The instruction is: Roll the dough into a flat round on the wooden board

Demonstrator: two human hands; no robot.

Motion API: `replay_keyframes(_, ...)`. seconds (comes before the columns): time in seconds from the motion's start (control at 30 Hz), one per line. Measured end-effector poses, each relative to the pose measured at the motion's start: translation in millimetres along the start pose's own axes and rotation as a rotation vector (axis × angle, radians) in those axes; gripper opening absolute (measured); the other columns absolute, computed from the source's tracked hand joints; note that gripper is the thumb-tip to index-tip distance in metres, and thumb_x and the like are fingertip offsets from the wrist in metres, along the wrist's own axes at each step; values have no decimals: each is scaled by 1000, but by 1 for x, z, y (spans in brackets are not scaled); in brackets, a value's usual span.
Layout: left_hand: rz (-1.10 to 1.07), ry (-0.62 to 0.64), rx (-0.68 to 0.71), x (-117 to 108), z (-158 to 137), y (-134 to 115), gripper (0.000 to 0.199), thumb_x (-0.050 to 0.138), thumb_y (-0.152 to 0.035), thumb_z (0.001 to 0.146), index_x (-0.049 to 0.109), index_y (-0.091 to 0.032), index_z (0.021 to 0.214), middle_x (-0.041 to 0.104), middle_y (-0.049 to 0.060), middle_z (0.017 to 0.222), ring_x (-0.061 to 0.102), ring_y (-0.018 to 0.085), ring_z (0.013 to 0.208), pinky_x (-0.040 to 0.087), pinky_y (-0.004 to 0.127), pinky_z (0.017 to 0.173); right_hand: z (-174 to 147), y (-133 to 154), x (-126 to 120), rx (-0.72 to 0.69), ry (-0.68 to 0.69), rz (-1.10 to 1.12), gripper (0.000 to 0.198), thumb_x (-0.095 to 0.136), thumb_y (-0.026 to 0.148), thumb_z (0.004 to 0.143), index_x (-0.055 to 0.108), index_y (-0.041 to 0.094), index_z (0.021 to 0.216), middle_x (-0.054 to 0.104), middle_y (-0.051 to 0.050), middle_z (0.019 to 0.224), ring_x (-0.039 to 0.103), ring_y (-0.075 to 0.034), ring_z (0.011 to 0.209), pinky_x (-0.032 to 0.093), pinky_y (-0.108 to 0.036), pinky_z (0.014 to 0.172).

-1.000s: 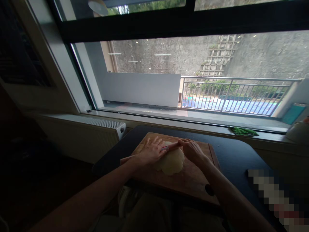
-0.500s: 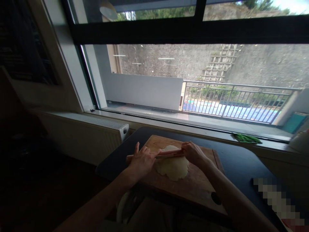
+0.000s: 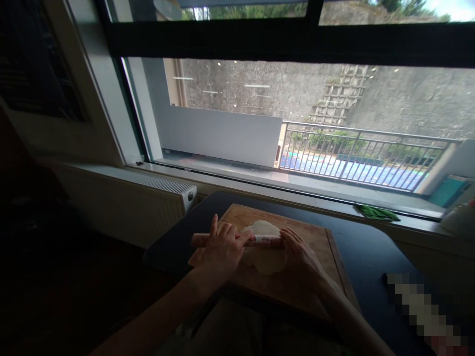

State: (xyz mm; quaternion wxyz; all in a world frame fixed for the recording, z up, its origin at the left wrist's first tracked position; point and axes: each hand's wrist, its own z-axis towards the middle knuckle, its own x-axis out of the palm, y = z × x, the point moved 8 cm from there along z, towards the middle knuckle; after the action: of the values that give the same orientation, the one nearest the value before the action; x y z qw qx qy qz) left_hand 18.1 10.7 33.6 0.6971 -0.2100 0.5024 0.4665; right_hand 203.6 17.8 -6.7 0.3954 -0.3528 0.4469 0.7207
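Observation:
A rolling pin [image 3: 262, 241] with red and white print lies across a flat, pale sheet of dough [image 3: 267, 263]. The dough rests on a wooden board [image 3: 308, 282]. My left hand [image 3: 224, 247] is over the pin's left part, gripping it, with one finger raised. At the other end of the pin, my right hand [image 3: 300, 252] lies over it, with its fingers bent and close together. The pin's right tip is hidden under that hand. Dough shows both behind and in front of the pin.
The board sits on a dark table [image 3: 371, 257] below a large window. A green cloth [image 3: 376, 212] lies on the sill at right. A white radiator [image 3: 148, 198] stands left of the table. A blurred-out item [image 3: 423, 311] lies at the right edge.
The pin has turned, so its print now faces up. My right hand has moved from a curled grip to lying flatter over the pin's end. The view has tilted slightly.

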Motion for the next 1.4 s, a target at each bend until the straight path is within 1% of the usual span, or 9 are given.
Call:
replay_keyframes(0.13,13,-1,28,-4,-2,-6,39,47,-21,86,51,-31,124,56,3,87,48,21,92,9,55,106,-2,4,-2,13,9,-13,42,22,29,95,55,16,119,55,-7,127,44,-15,120,28,-29,103)
replay_keyframes(0.27,34,-5,26,-2,6,-5,36,45,-24,88,51,-29,124,56,3,85,49,22,91,11,56,105,40,-3,10,61,80,-37,45,21,31,95,63,17,103,65,-8,105,57,-17,101,37,-31,93)
replay_keyframes(0.43,28,-50,5,-1,14,-4,36,46,-27,89,50,-27,125,57,4,88,49,22,93,11,56,105,76,-16,20,131,89,-62,50,22,35,94,37,13,136,41,-11,139,36,-20,128,27,-35,102)
replay_keyframes(0.7,-61,-37,69,0,-1,-21,41,50,-23,86,49,-30,126,56,4,94,49,22,96,10,58,105,-21,0,12,118,77,-140,57,17,42,94,28,13,142,18,-3,151,7,-15,138,13,-33,110)
replay_keyframes(0.8,-67,-40,74,1,-4,-24,40,51,-24,86,49,-30,126,57,4,95,49,23,97,9,59,105,-30,1,12,149,117,-159,57,16,42,94,26,14,142,16,-3,151,7,-15,138,13,-35,110)
replay_keyframes(1.07,-22,-84,65,3,16,-18,33,42,-27,92,54,-26,122,58,4,87,50,21,93,10,55,106,79,-15,25,225,205,-106,52,19,45,94,40,19,133,36,-8,143,27,-22,133,22,-44,105)
replay_keyframes(1.17,-19,-90,41,5,20,-14,34,42,-26,91,53,-26,123,58,4,89,50,20,94,10,53,107,95,-16,27,236,205,-106,54,18,47,94,40,19,133,38,-10,142,30,-24,131,26,-47,102)
replay_keyframes(1.27,-28,-74,47,4,15,-17,36,44,-24,90,51,-26,126,58,4,89,50,21,94,8,56,106,71,-12,22,214,174,-129,56,13,47,94,37,19,136,33,-7,145,21,-22,135,20,-44,106)
replay_keyframes(1.4,-69,-62,88,0,-1,-31,39,47,-23,88,50,-29,126,58,4,90,50,21,95,5,59,106,3,-5,15,181,141,-169,57,13,45,94,28,16,141,22,-4,149,11,-17,138,12,-39,110)
